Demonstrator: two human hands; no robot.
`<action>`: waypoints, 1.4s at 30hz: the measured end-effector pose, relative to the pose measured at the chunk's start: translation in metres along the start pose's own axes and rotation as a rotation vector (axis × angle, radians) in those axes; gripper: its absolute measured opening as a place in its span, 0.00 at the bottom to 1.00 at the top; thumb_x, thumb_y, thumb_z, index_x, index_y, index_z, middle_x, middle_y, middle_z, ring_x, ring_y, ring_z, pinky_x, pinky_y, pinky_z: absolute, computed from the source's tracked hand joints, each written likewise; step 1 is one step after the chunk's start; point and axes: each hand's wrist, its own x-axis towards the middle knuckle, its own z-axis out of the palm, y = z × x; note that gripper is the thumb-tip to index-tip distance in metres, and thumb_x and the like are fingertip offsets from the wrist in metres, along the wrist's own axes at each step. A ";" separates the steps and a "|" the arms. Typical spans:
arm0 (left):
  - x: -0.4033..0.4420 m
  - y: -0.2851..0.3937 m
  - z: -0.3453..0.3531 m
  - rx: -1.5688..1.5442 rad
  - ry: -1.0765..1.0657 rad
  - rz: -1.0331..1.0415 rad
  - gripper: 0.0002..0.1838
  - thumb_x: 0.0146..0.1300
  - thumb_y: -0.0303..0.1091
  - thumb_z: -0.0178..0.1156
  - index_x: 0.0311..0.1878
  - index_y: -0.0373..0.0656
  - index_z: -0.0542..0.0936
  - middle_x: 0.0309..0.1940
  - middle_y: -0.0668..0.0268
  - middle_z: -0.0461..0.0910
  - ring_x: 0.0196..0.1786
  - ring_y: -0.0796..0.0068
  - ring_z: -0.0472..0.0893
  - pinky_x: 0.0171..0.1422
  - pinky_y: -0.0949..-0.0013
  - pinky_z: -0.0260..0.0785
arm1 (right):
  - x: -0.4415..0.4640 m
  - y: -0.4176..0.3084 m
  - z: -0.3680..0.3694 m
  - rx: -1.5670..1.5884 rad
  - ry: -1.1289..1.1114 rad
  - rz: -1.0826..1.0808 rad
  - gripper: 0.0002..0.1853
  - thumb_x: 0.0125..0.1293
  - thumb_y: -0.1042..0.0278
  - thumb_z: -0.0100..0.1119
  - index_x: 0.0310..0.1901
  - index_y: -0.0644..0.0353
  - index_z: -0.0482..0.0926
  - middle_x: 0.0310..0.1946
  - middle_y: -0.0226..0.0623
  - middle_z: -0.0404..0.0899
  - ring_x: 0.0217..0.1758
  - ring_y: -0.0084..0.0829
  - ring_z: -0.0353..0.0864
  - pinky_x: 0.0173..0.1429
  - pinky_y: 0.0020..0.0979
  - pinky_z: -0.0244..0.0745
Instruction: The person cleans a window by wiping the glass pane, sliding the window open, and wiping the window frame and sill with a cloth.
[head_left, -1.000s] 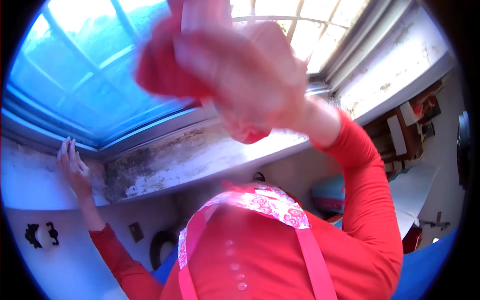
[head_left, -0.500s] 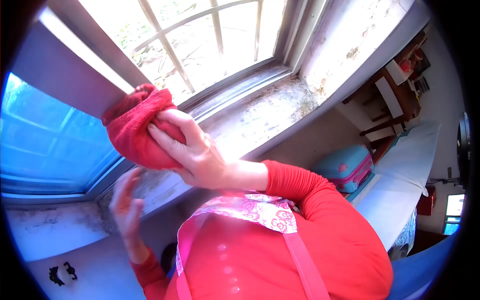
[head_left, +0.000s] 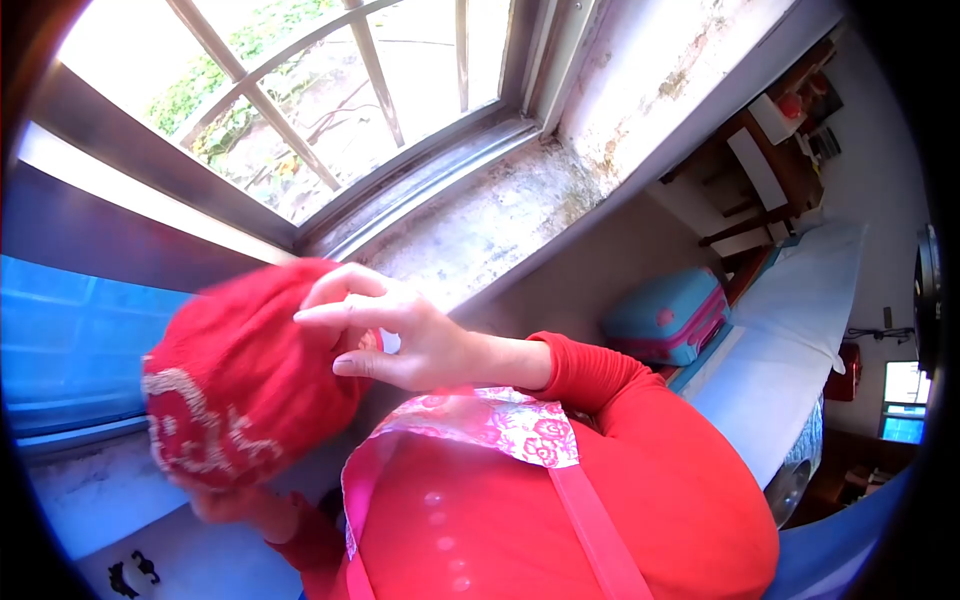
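A bunched red cloth (head_left: pixel 270 370) with a pale beaded or embroidered pattern at its lower left end hangs in front of the window frame. My left hand (head_left: pixel 225 503) grips it from below; most of those fingers are covered by the cloth or blurred. My right hand (head_left: pixel 400 325) is at the cloth's right side, fingers curled and thumb apart, with a gap showing between them. Its fingertips overlap the cloth, but whether they press on it I cannot tell. Past the cloth stands the sliding window frame (head_left: pixel 160 200).
The stained window sill (head_left: pixel 470 230) runs below the barred window (head_left: pixel 250 80). Blue glass (head_left: pixel 80 340) is at the left. A turquoise and pink suitcase (head_left: pixel 665 315) rests by a covered bed (head_left: pixel 770 370), and wooden furniture (head_left: pixel 780 180) stands behind.
The cloth has come down and left, away from the window frame. My right hand has loosened its grip, and my left hand, free before, has taken hold of the cloth from below.
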 end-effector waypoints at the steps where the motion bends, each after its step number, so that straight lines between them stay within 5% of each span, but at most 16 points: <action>1: 0.006 0.008 0.000 0.186 0.070 0.061 0.25 0.71 0.42 0.59 0.65 0.37 0.73 0.57 0.55 0.80 0.55 0.60 0.82 0.60 0.60 0.75 | -0.002 0.005 0.001 0.019 -0.001 0.053 0.21 0.60 0.79 0.68 0.56 0.61 0.80 0.53 0.39 0.74 0.52 0.29 0.79 0.49 0.26 0.78; 3: 0.034 0.045 0.023 0.147 0.144 -0.010 0.28 0.73 0.48 0.56 0.66 0.37 0.72 0.52 0.54 0.83 0.49 0.61 0.85 0.55 0.61 0.77 | -0.005 0.015 0.000 0.056 -0.001 0.161 0.19 0.61 0.79 0.67 0.55 0.61 0.81 0.48 0.36 0.77 0.45 0.25 0.81 0.44 0.24 0.78; 4: 0.036 0.044 0.022 0.138 0.146 0.006 0.29 0.73 0.50 0.56 0.66 0.37 0.72 0.54 0.55 0.81 0.52 0.62 0.83 0.56 0.61 0.77 | -0.003 0.019 -0.001 -0.116 0.058 0.032 0.18 0.62 0.78 0.67 0.54 0.61 0.81 0.43 0.35 0.79 0.36 0.23 0.81 0.42 0.25 0.78; 7: 0.051 0.027 0.014 0.021 0.152 -0.028 0.28 0.72 0.50 0.56 0.65 0.38 0.72 0.55 0.55 0.81 0.53 0.63 0.83 0.57 0.61 0.76 | 0.005 0.019 -0.014 -0.296 0.227 0.012 0.22 0.65 0.72 0.67 0.61 0.58 0.79 0.54 0.36 0.77 0.38 0.21 0.77 0.42 0.24 0.74; 11: 0.078 0.005 0.004 -0.151 0.126 -0.080 0.28 0.72 0.51 0.56 0.65 0.39 0.71 0.56 0.56 0.80 0.54 0.64 0.82 0.57 0.61 0.76 | 0.022 0.024 -0.018 0.015 -0.065 0.121 0.39 0.68 0.54 0.66 0.76 0.53 0.60 0.67 0.39 0.71 0.71 0.29 0.66 0.70 0.36 0.63; 14: 0.091 -0.007 0.002 -0.270 0.083 -0.113 0.28 0.72 0.51 0.57 0.64 0.40 0.71 0.56 0.56 0.79 0.55 0.65 0.82 0.58 0.62 0.76 | 0.029 0.016 -0.003 0.466 -0.249 0.240 0.37 0.69 0.66 0.65 0.77 0.55 0.59 0.68 0.37 0.71 0.69 0.27 0.70 0.67 0.29 0.67; 15: 0.095 -0.013 0.001 -0.305 0.064 -0.124 0.28 0.72 0.51 0.57 0.64 0.40 0.71 0.56 0.57 0.79 0.55 0.66 0.81 0.58 0.62 0.76 | 0.030 0.009 0.002 0.559 -0.184 0.267 0.31 0.65 0.74 0.69 0.69 0.57 0.71 0.59 0.35 0.79 0.60 0.26 0.77 0.60 0.26 0.72; 19: 0.108 -0.025 0.000 -0.448 -0.037 -0.161 0.27 0.72 0.52 0.57 0.63 0.41 0.71 0.57 0.57 0.78 0.56 0.67 0.81 0.59 0.62 0.76 | 0.048 -0.002 -0.026 -0.056 -0.026 -0.062 0.13 0.53 0.78 0.76 0.42 0.64 0.85 0.39 0.34 0.84 0.42 0.24 0.81 0.47 0.27 0.76; 28: 0.128 -0.001 0.006 -0.631 -0.528 -0.177 0.27 0.71 0.53 0.58 0.62 0.44 0.70 0.59 0.59 0.77 0.59 0.69 0.79 0.60 0.63 0.75 | 0.069 -0.114 -0.103 -1.138 0.026 -0.379 0.14 0.64 0.73 0.67 0.51 0.59 0.87 0.41 0.37 0.84 0.46 0.30 0.82 0.47 0.30 0.77; 30: 0.123 0.029 0.027 -0.571 -0.662 -0.159 0.26 0.68 0.56 0.62 0.52 0.42 0.73 0.58 0.54 0.76 0.57 0.74 0.77 0.59 0.69 0.72 | 0.063 -0.119 -0.108 -1.430 0.082 -0.453 0.12 0.64 0.65 0.66 0.48 0.55 0.87 0.34 0.35 0.81 0.44 0.35 0.81 0.43 0.34 0.77; 32: 0.115 0.039 0.043 -0.662 -0.761 -0.244 0.23 0.61 0.46 0.73 0.46 0.47 0.70 0.52 0.64 0.75 0.54 0.78 0.75 0.62 0.71 0.68 | 0.053 -0.125 -0.106 -1.670 0.148 -0.451 0.11 0.64 0.62 0.66 0.46 0.52 0.87 0.30 0.35 0.79 0.41 0.38 0.80 0.40 0.35 0.77; 33: 0.111 0.037 0.047 -0.646 -0.800 -0.260 0.24 0.59 0.40 0.74 0.50 0.45 0.71 0.51 0.64 0.75 0.52 0.78 0.76 0.60 0.72 0.70 | 0.050 -0.119 -0.110 -1.681 0.217 -0.470 0.12 0.64 0.51 0.64 0.32 0.47 0.89 0.28 0.39 0.80 0.31 0.37 0.79 0.28 0.37 0.69; 36: 0.102 0.058 0.061 -0.590 -0.992 -0.506 0.45 0.55 0.31 0.76 0.74 0.36 0.62 0.44 0.68 0.75 0.47 0.81 0.77 0.51 0.76 0.72 | 0.038 -0.103 -0.108 -1.614 0.266 -0.257 0.14 0.65 0.52 0.63 0.28 0.50 0.89 0.15 0.36 0.75 0.17 0.37 0.75 0.23 0.37 0.66; 38: 0.100 0.046 0.064 -0.344 -1.171 -0.411 0.44 0.51 0.29 0.76 0.72 0.37 0.66 0.41 0.68 0.74 0.44 0.80 0.77 0.47 0.75 0.71 | 0.042 -0.089 -0.106 -1.508 0.302 -0.196 0.12 0.66 0.52 0.62 0.34 0.48 0.90 0.16 0.38 0.76 0.17 0.38 0.77 0.22 0.37 0.66; 39: 0.104 0.045 0.072 -0.264 -1.233 -0.187 0.35 0.47 0.28 0.76 0.61 0.38 0.77 0.39 0.66 0.74 0.42 0.77 0.76 0.45 0.75 0.70 | 0.043 -0.090 -0.100 -1.357 0.293 -0.138 0.12 0.67 0.52 0.61 0.40 0.47 0.89 0.17 0.41 0.77 0.20 0.41 0.79 0.24 0.38 0.69; 42: 0.108 0.042 0.065 -0.145 -1.161 -0.135 0.24 0.43 0.29 0.76 0.47 0.38 0.82 0.39 0.63 0.75 0.41 0.73 0.77 0.44 0.72 0.69 | 0.041 -0.092 -0.087 -0.910 0.304 0.188 0.15 0.71 0.52 0.58 0.45 0.51 0.87 0.23 0.45 0.80 0.24 0.42 0.83 0.31 0.38 0.77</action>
